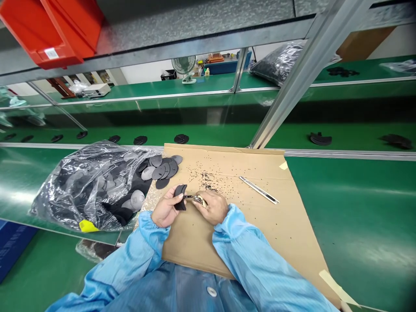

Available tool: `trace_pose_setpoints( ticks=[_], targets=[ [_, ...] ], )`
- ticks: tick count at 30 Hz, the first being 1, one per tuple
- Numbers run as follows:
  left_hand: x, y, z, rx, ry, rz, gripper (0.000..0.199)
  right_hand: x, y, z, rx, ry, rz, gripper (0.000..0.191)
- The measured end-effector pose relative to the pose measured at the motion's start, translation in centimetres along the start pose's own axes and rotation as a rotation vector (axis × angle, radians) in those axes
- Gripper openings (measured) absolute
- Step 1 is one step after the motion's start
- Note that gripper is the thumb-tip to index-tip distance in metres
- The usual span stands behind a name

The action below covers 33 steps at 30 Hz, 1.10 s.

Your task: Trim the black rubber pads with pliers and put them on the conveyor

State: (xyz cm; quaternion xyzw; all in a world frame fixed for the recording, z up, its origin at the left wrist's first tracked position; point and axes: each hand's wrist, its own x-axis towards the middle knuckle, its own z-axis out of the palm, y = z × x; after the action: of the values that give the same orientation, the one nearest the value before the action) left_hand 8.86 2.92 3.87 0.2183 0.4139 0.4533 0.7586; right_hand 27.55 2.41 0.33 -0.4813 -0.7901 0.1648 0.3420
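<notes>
My left hand (165,208) pinches a curved black plastic part (180,197) between thumb and fingers, over the cardboard sheet. My right hand (212,206) is closed around a pair of nippers (199,199), whose metal jaws point left and meet a thin projection on the part. Fingers cover most of the handles. Small black trimmings (208,177) are scattered on the cardboard (260,234) just beyond my hands. To the left, several flat, rounded black pieces (164,169) spill from the mouth of a clear plastic bag (87,186) full of similar pieces.
A utility knife (259,190) lies on the cardboard at right. Behind the bench runs a green conveyor belt (211,130) carrying black parts. A metal post (292,82) rises at right, and an orange bin (55,32) sits on the shelf overhead.
</notes>
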Motion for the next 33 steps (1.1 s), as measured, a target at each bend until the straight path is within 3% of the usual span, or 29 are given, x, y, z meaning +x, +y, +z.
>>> trace_pose_setpoints(
  ticks=[8,13,22,27,30,33],
  targets=[
    [0.1,-0.2,-0.4,0.01,-0.01,0.02,0.053,-0.1,0.3,0.0,-0.154,-0.108,0.005,0.017],
    [0.2,-0.5,-0.2,0.01,-0.014,0.024,0.053,-0.1,0.4,0.1,-0.118,-0.135,0.044,0.019],
    [0.4,-0.4,0.0,0.187,0.107,0.208,0.072,-0.2,0.6,0.0,-0.065,0.048,0.083,0.021],
    [1.1,-0.4,-0.9,0.062,0.136,0.123,0.048,-0.3,0.8,0.3,-0.038,0.059,0.047,0.019],
    [1.3,-0.6,-1.0,-0.033,0.179,0.08,0.045,-0.3,0.8,0.3,-0.034,0.068,0.037,0.018],
    [1.3,-0.7,-0.9,-0.069,0.142,0.063,0.037,-0.3,0.9,0.3,-0.026,0.082,0.015,0.018]
  ],
)
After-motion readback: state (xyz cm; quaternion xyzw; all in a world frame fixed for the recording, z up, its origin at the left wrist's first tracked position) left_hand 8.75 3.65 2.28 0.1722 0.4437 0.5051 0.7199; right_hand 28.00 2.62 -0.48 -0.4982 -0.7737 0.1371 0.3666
